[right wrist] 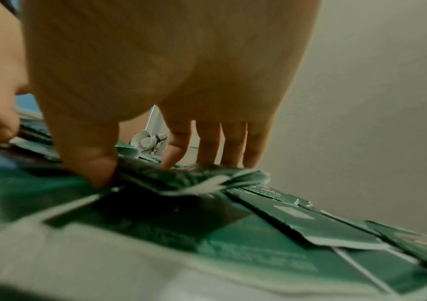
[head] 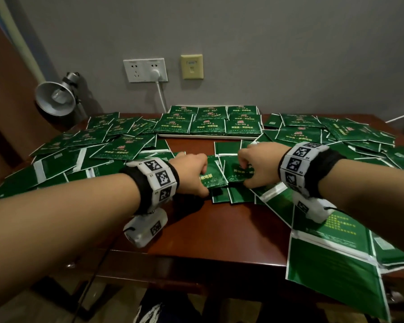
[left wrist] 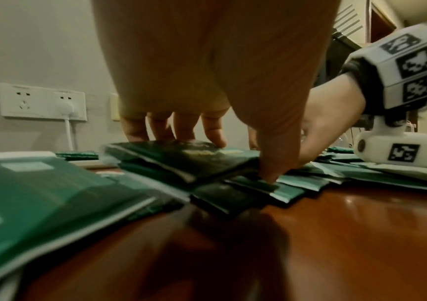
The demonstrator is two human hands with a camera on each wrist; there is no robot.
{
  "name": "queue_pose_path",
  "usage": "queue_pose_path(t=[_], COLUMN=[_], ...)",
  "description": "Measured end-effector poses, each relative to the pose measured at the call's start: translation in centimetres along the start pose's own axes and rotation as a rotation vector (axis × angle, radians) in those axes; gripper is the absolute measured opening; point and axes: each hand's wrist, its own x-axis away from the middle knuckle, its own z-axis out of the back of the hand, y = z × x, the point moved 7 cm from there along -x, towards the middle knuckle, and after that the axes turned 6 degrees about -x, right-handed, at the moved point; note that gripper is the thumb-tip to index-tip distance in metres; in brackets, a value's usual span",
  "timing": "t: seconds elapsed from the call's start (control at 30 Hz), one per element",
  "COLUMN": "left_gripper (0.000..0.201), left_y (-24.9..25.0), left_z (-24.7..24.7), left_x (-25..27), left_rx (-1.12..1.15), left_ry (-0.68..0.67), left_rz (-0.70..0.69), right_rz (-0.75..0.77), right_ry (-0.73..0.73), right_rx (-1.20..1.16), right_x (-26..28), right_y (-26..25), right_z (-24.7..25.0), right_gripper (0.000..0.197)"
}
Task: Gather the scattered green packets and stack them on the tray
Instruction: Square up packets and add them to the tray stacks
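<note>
Pinching green packets mid-table: left hand [head: 191, 172] thumb-and-fingers on one small stack [head: 211, 177], right hand [head: 258, 165] on another [head: 237, 170], tray [head: 205, 136] behind

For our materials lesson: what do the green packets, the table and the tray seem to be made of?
Green packets: probably printed foil or plastic film, with slight sheen and white sealed edges.
Table: reddish-brown wood or veneer, glossy; it mirrors light.
Tray: white, likely plastic; only its rim shows.

The yellow print on the green packets [head: 241, 129] is too blurred to read.
</note>
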Motion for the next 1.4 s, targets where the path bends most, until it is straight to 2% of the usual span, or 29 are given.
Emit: queue_pose_path(t=[0.23,0.37,0.5,0.67,0.83,0.97,1.1,1.2,1.4], left_gripper=[0.042,0.041,0.041,0.038,0.035,0.038,0.043,0.046,0.035], left_y=[-4.2,-8.2,-12.1,-14.5,-15.8,-16.6,-16.2,-16.1,-15.1], left_z=[6.2,10.4,13.0,13.2,11.9,10.3,8.7,9.5,11.0], left_x=[-3.0,-7.4,-14.0,-22.6,-30.0,-33.8,-35.7,-35.0,-29.5], left_rx=[-0.039,-0.077,-0.114,-0.181,-0.301,-0.392,-0.501,-0.535,-0.548], left_ry=[0.099,0.191,0.194,0.150,0.090,0.024,-0.017,0.037,0.072], left_rz=[-0.021,0.010,0.042,0.040,0.013,-0.001,-0.015,0.036,0.090], right_rz=[-0.023,-0.040,-0.056,-0.077,-0.070,-0.083,-0.108,-0.096,-0.062], right_ry=[0.046,0.104,0.153,0.137,0.124,0.074,0.016,0.123,0.117], right_rx=[-0.107,-0.134,-0.130,-0.073,-0.047,-0.055,-0.070,-0.092,-0.043], right_x=[-3.0,-8.0,-14.5,-23.1,-30.9,-34.9,-36.2,-35.3,-27.9], right_y=[1.4,3.3,5.9,8.4,9.7,9.8,9.9,10.1,8.9], right_z=[4.0,7.3,10.6,11.7,9.6,7.6,5.6,6.6,7.8], right_gripper=[0.039,0.037,0.036,0.035,0.032,0.032,0.039,0.032,0.028])
